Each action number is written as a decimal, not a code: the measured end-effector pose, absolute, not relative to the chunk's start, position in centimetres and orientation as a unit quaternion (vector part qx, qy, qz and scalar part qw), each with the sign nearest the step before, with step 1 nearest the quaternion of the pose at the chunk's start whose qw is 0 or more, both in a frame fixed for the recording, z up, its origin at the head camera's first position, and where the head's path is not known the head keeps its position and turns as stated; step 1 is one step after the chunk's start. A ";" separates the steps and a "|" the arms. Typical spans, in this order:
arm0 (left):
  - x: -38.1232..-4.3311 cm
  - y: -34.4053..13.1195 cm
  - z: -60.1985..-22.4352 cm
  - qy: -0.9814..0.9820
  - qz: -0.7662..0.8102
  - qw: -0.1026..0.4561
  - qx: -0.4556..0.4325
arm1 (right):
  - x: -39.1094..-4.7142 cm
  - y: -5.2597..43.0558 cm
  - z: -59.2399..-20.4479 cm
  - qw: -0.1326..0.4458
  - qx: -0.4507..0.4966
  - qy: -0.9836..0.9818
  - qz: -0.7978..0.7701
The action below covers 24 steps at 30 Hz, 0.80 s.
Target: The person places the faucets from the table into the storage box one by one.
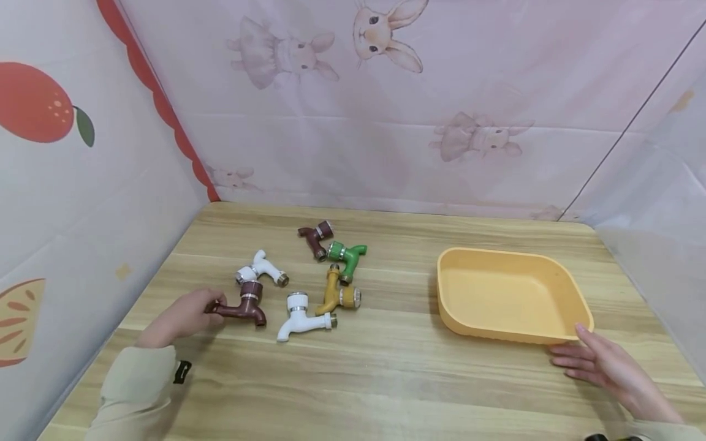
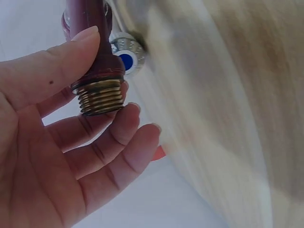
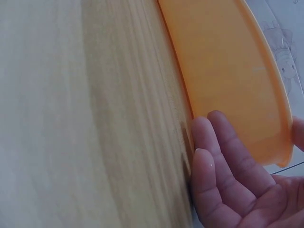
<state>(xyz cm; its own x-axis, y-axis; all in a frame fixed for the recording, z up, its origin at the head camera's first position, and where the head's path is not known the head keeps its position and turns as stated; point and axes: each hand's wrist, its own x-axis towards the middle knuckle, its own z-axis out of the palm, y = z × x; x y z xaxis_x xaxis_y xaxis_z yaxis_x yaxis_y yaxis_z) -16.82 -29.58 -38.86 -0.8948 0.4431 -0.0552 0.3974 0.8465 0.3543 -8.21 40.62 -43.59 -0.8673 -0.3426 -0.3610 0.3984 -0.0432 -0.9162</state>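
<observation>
My left hand (image 1: 190, 313) pinches a maroon tap (image 1: 251, 299) near its brass threaded end (image 2: 100, 97), at the left of the table. In the left wrist view the thumb lies along the tap's body and the other fingers curve behind it. Just behind that tap lies a white tap (image 1: 263, 267); a second white tap (image 1: 298, 320) is to its right. At the right, my right hand (image 1: 614, 366) holds the near corner of a yellow plastic basin (image 3: 228, 66), thumb at the rim and fingers along the outer wall.
Farther back lie another maroon tap (image 1: 315, 239), a green tap (image 1: 349, 256) and a mustard-yellow tap (image 1: 333, 293), close together. The wooden table (image 1: 386, 380) meets printed fabric walls (image 1: 358, 159) at the back and both sides.
</observation>
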 end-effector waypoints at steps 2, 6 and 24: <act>-16.7 -29.4 -38.5 0.959 0.170 0.053 0.222 | -8.2 40.6 -43.5 0.257 0.019 0.640 -0.724; -16.6 -29.0 -37.9 0.960 0.168 0.030 0.222 | -8.1 40.6 -43.4 0.257 0.015 0.633 -0.730; -16.9 -26.7 -37.3 0.939 0.214 -0.042 0.267 | -8.0 40.2 -43.2 0.258 0.034 0.654 -0.710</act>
<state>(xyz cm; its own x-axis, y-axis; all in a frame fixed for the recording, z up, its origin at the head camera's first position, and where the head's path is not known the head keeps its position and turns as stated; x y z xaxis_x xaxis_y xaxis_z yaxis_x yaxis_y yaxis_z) -16.87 -26.65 -37.26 -0.8537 0.4835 0.1936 0.5197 0.7661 0.3782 -7.99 40.21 -43.22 -0.8648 -0.3216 -0.3857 0.4108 -0.0114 -0.9116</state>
